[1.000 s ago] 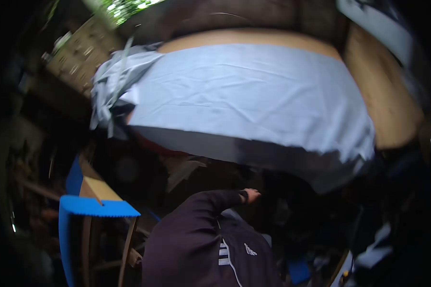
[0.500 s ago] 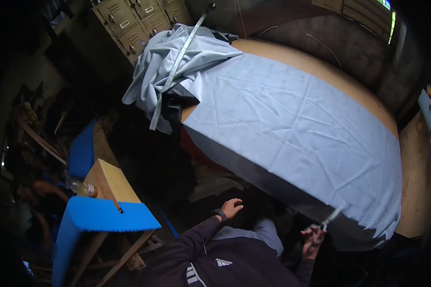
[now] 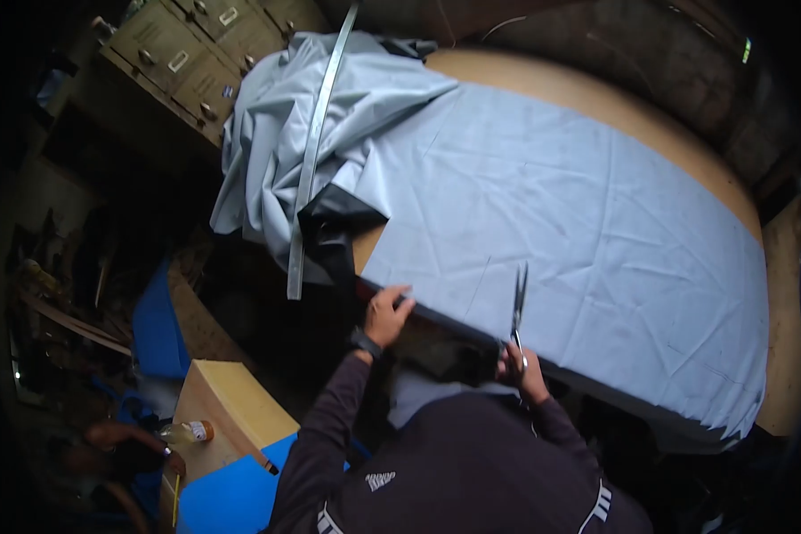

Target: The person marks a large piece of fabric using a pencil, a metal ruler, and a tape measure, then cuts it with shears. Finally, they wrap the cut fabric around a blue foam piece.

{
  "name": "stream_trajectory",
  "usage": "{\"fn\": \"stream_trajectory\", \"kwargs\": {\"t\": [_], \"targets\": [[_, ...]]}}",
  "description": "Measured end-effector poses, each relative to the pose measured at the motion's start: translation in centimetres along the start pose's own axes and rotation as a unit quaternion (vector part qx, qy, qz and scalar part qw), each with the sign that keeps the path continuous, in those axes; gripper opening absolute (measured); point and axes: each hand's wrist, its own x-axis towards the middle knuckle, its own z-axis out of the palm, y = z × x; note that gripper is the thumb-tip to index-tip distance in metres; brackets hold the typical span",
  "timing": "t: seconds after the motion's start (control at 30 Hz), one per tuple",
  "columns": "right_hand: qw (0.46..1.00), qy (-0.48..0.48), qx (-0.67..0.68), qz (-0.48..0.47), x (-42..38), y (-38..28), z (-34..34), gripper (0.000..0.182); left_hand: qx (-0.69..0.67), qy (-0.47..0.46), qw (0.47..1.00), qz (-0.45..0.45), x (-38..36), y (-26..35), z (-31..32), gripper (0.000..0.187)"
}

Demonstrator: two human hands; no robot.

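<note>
A large grey-blue sheet of fabric [image 3: 561,222] is spread over the table, with creases and a few thin marked lines, and its near edge hangs over the front. My right hand [image 3: 527,374] grips a pair of scissors [image 3: 518,311] by the handles, blades pointing away from me over the fabric, a little apart at the tips. My left hand [image 3: 389,318], with a dark watch on its wrist, is at the table's near edge by the fabric's left corner. Its fingers are apart and hold nothing.
A long metal straightedge [image 3: 316,142] lies across bunched fabric [image 3: 262,133] at the table's left end. Metal lockers [image 3: 165,58] stand behind it. Lower left are a blue-covered piece [image 3: 231,489], a bottle [image 3: 187,432] and another person's arm [image 3: 125,434].
Both hands have moved forward to the table's near edge. My right hand has brought the scissors leftward, over the fabric. The view has shifted closer to the table.
</note>
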Motion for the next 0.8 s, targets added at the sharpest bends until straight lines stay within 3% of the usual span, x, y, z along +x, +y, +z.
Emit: {"fn": "stream_trajectory", "kwargs": {"t": [0.03, 0.13, 0.23, 0.33, 0.43, 0.5, 0.53, 0.57, 0.7, 0.8], "targets": [[1.0, -0.01, 0.017, 0.025, 1.0, -2.3, 2.5, 0.042, 0.024, 0.01, 0.999, 0.029, 2.1, -0.5, -1.6, 0.03], [0.997, -0.057, -0.054, -0.016, 6.2, -3.6, 7.1, 0.04, 0.085, 0.011, 0.992, 0.092, 8.5, -2.5, -5.5, 0.033], [0.98, -0.06, -0.186, -0.033, 9.5, -4.7, 11.8, 0.04, 0.149, -0.053, 0.975, 0.154, 16.1, -6.4, -7.2, 0.038], [0.972, -0.04, -0.23, -0.02, 12.6, -5.3, 17.0, 0.041, 0.287, -0.1, 0.915, 0.264, 22.9, -11.0, -7.8, 0.049], [0.989, -0.02, -0.138, 0.052, 16.4, -4.1, 21.3, 0.045, 0.367, -0.229, 0.864, 0.26, 27.8, -15.7, -8.3, 0.046], [0.993, -0.025, -0.019, 0.113, 17.8, -3.6, 24.8, 0.048, 0.347, -0.31, 0.856, 0.224, 29.7, -17.9, -8.4, 0.043], [0.99, -0.019, -0.037, 0.138, 18.4, -3.5, 26.2, 0.05, 0.338, -0.353, 0.849, 0.201, 29.6, -19.0, -8.4, 0.041], [0.988, -0.016, -0.024, 0.153, 18.2, -3.5, 27.5, 0.051, 0.32, -0.327, 0.855, 0.244, 29.1, -20.0, -8.1, 0.035], [0.988, 0.007, 0.017, 0.153, 21.1, -2.8, 31.7, 0.057, 0.23, -0.342, 0.878, 0.243, 28.9, -22.3, -7.8, 0.035], [0.989, 0.057, -0.075, 0.117, 24.3, -2.0, 34.0, 0.062, 0.194, -0.348, 0.885, 0.242, 28.8, -22.1, -8.6, 0.045]]}}
